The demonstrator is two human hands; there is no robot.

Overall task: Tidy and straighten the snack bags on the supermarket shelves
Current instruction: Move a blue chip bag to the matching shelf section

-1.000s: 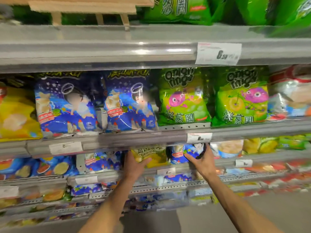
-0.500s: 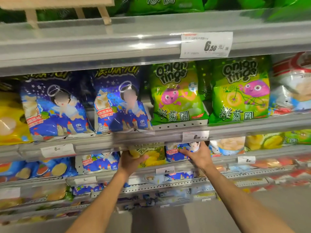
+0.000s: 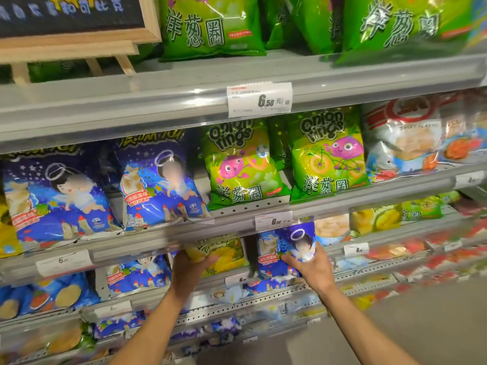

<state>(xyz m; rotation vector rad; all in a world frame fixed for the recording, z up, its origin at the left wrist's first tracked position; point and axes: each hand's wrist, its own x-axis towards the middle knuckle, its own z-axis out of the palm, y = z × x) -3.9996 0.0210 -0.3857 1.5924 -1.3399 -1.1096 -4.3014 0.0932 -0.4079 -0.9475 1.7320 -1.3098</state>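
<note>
On the third shelf down (image 3: 303, 262), under the rail with its price tag (image 3: 274, 221), I have both hands on snack bags; my right hand (image 3: 312, 268) clamps on a small blue bag (image 3: 286, 246) printed with a haloed cartoon figure, thumb across its lower front and fingers curled round its right edge, the bag upright and its top overlapping the rail; my left hand (image 3: 188, 267) holds a yellow-green chip bag (image 3: 224, 255) just beside it, thumb pressed on the front and the other fingers hidden behind, so that grip is closed on the bag too; the two bags stand near each other with a narrow dark gap between. On the shelf above sit two large blue bags (image 3: 158, 180) of the same design, then two green onion ring bags (image 3: 326, 156), then a silver bag (image 3: 405, 143) at the right; higher up I see more green bags (image 3: 210, 25) and a wood-framed chalkboard sign (image 3: 73, 19); a white price label (image 3: 259, 100) reads 6.50; the lower shelves are blurred.
</note>
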